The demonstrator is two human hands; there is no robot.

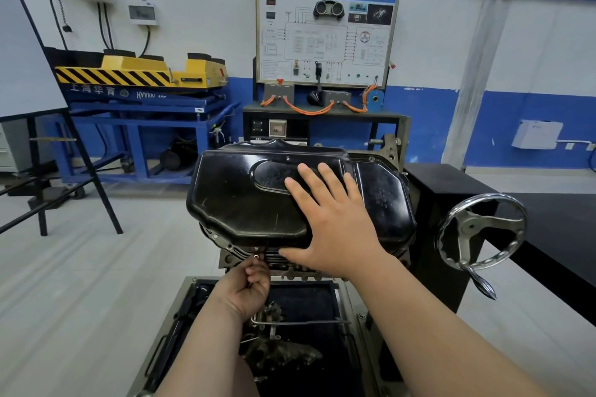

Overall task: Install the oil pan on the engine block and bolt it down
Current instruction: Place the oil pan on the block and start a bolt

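Nearest: a tray (167, 332) below the engine holds loose metal parts (283, 353) and a thin rod (300, 322). Just past it, the left hand (254, 280) has its fingers curled, pinching a small bolt (255, 256) at the near flange of the oil pan (245, 200). The engine block (290, 264) shows as a strip under that flange. The right hand (332, 222) lies flat, fingers spread wide, pressing on top of the pan and holding nothing. The black pan sits on the block, centre of the scene. A handwheel (480, 232) is at right, by a black bench (554, 229). Far wall: a wiring training board (327, 32) and, at left, a blue-and-yellow lift table (142, 77).
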